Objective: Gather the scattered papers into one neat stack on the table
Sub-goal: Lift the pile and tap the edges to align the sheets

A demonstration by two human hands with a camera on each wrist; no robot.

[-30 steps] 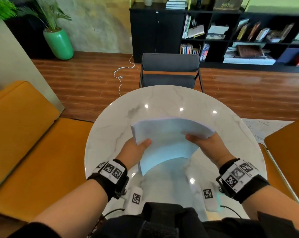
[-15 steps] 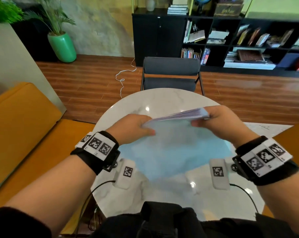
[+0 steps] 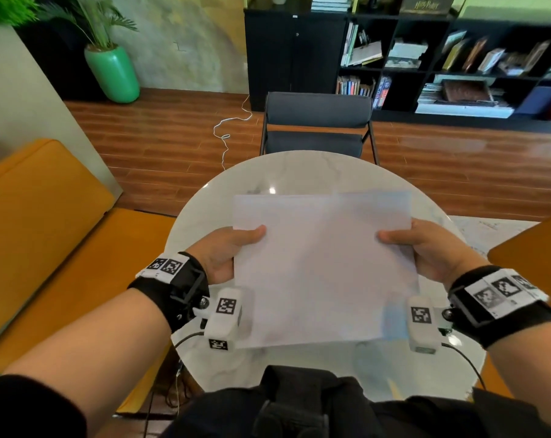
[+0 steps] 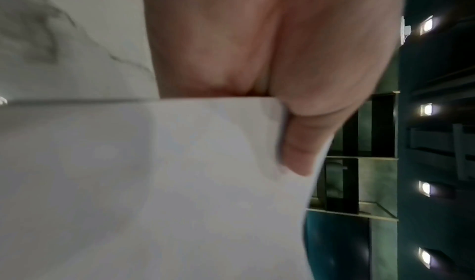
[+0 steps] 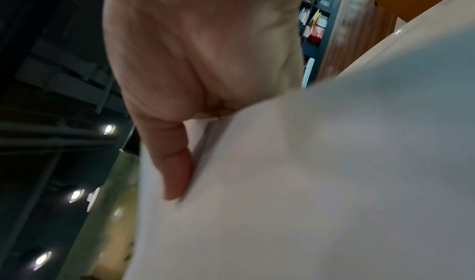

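Note:
A stack of white papers [image 3: 321, 263] is held up over the round marble table [image 3: 299, 172], its broad face turned toward me. My left hand [image 3: 233, 251] grips its left edge, thumb on the near face. My right hand [image 3: 416, 248] grips the right edge the same way. In the left wrist view the papers [image 4: 154, 182] fill the lower half, with my thumb [image 4: 300, 150] pressed on them. In the right wrist view the papers [image 5: 308, 182] cover the right side, and a thumb [image 5: 174, 162] lies along their edge. The sheets are slightly offset at the top right corner.
A dark chair [image 3: 318, 128] stands at the table's far side. Orange seats sit at the left [image 3: 46, 232] and right [image 3: 533, 248]. A black bookshelf [image 3: 425, 58], a green plant pot [image 3: 113, 74] and a white cable [image 3: 229, 131] are on the wooden floor beyond.
The papers hung curved from both hands, then were raised edge-on; now they are turned with the flat face toward me and held lower, closer to my body.

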